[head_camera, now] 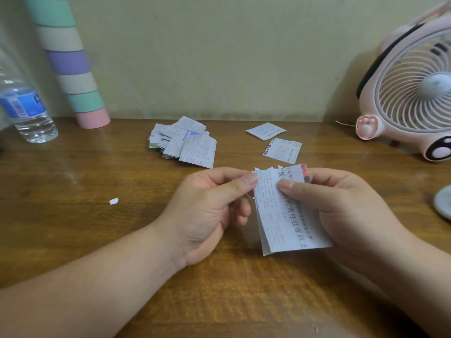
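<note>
The fingers of the right hand [341, 206] are hidden behind the newspaper stack [285, 215], so only its thumb shows, pressed on the printed face. The fine print is too blurred to read. A water bottle [26, 106] is cut off at the left edge of the view. At the right edge, a pink fan [415, 93] and a pale round thing [443, 202] are also cut off. A striped tube [70, 62] leans against the wall and runs out of the top of the view.

The newspaper stack is several layers of grey-white newsprint held above the tabletop [73, 167] between both hands. Its long side runs away from the person. The far edge is ragged and shows a little red at the corner. A line of large dark characters runs along its length.

The left hand [210, 208] pinches the far left corner between thumb and forefinger, with its other fingers curled under. The right hand grips the right side.

Beyond the hands lies a pile of torn pieces [183, 142]. Two loose pieces [282, 150] sit near it to the right, well apart from the fan. A tiny white scrap [113, 201] lies alone to the left. Bare wood stretches between the scrap and the bottle, and more lies in front of the forearms.
</note>
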Motion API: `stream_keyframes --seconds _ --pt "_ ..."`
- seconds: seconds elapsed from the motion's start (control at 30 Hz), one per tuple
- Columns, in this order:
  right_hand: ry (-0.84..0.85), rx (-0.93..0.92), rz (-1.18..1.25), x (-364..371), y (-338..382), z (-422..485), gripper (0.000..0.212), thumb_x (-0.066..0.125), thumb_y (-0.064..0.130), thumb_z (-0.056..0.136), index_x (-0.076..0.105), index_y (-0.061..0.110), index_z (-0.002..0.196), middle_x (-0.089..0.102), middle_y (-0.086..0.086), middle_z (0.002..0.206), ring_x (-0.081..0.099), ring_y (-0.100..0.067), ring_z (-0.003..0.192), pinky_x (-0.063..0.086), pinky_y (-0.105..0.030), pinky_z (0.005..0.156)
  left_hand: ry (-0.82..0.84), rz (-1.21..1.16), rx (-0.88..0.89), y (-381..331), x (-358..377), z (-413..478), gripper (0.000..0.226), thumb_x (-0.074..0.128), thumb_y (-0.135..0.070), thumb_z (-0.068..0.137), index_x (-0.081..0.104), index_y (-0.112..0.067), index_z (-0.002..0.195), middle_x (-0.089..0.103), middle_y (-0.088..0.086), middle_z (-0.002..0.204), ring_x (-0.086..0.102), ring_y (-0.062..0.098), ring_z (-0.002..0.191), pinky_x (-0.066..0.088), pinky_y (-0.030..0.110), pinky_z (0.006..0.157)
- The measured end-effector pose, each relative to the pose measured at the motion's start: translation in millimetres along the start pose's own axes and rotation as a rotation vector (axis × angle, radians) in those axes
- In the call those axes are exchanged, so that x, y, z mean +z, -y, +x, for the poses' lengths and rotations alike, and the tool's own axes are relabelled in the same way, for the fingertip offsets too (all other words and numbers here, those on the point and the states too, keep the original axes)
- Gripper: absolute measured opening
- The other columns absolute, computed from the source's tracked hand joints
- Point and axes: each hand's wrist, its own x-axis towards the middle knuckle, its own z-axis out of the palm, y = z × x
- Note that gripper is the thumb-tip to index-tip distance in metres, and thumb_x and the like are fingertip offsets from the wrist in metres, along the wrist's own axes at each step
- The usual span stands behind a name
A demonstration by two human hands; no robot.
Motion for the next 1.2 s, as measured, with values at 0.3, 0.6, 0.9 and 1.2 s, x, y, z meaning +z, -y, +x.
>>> stream_keyframes --seconds 0.3,0.6,0.9,1.2 --pt "0.023 -0.100 -0.216 -1.5 -7.1 1.5 0.029 0.074 0.032 0.079 0.079 0.009 0.096 0.078 -0.014 0.095 0.076 -0.038 0.090 0.054 -0.067 0.089 -0.104 0.293 0.127 8.2 -1.3 1.1 0.011 0.073 -0.009 0.090 0.073 0.001 0.085 0.060 0.031 0.069 0.051 0.019 0.048 0.042 0.025 0.042" --pt "0.283 -0.047 -0.059 -22.2 -3.8 10.0 0.034 0.050 0.017 0.078 0.077 0.001 0.091 0.074 -0.026 0.097 0.071 -0.046 0.092 0.055 -0.044 0.074 -0.175 0.162 -0.042 2.5 -5.0 8.5 0.010 0.064 -0.005 0.094 0.068 0.003 0.088 0.064 0.004 0.056 0.047 0.010 0.043 0.037 0.020 0.041" --pt "0.393 -0.663 -0.845 -43.6 9.5 11.5 0.055 0.067 -0.010 0.082 0.073 0.031 0.119 0.067 -0.007 0.100 0.068 -0.020 0.085 0.053 -0.025 0.072 -0.114 0.103 -0.234 -3.2 -6.9 12.7 0.011 0.062 0.000 0.091 0.067 0.003 0.101 0.056 0.003 0.053 0.041 0.008 0.041 0.031 0.017 0.036" --pt "0.213 -0.917 -0.921 -26.5 -2.8 19.2 0.014 0.075 0.032 0.087 0.080 0.029 0.100 0.061 0.001 0.130 0.056 -0.017 0.125 0.045 -0.029 0.101 0.033 0.139 -0.285 -1.4 -5.9 10.4 0.013 0.059 -0.001 0.093 0.071 0.001 0.090 0.058 0.015 0.073 0.042 0.012 0.047 0.033 0.019 0.038"
